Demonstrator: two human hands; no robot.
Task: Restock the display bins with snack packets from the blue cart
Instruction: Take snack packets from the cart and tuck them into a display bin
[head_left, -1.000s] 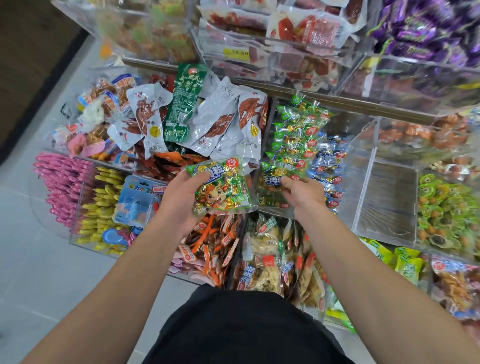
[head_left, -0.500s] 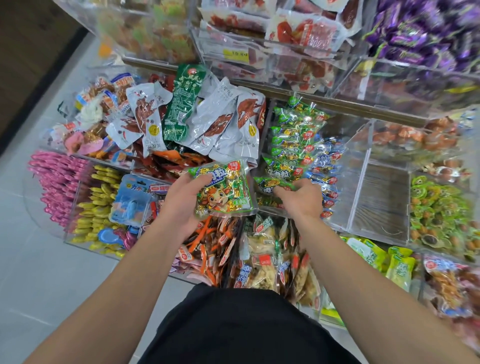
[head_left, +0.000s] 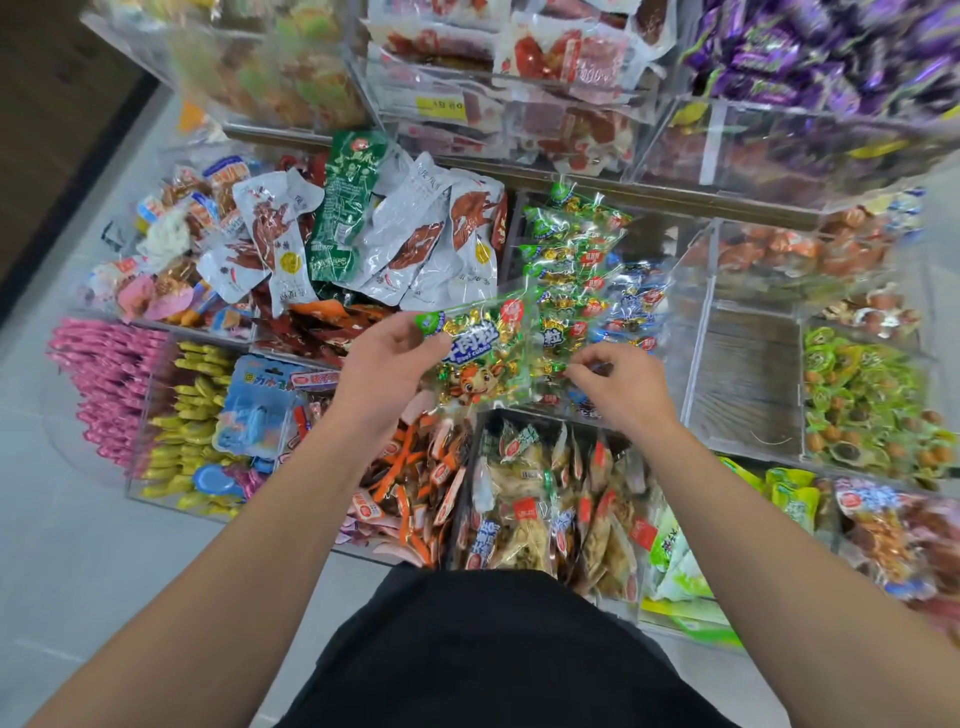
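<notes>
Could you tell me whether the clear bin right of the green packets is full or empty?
Empty: the clear acrylic bin shows only its bare wood-grain floor.

We see grey floor tiles (head_left: 78, 561) at left, and a black garment (head_left: 493, 649) down at the bottom edge.

Bare forearms without sleeves; a plain black garment (head_left: 498, 649) covers the torso.

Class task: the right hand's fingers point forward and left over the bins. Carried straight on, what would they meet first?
Probably the green beef-cube packets in the bin just ahead of the right hand; depth is unclear.
</notes>
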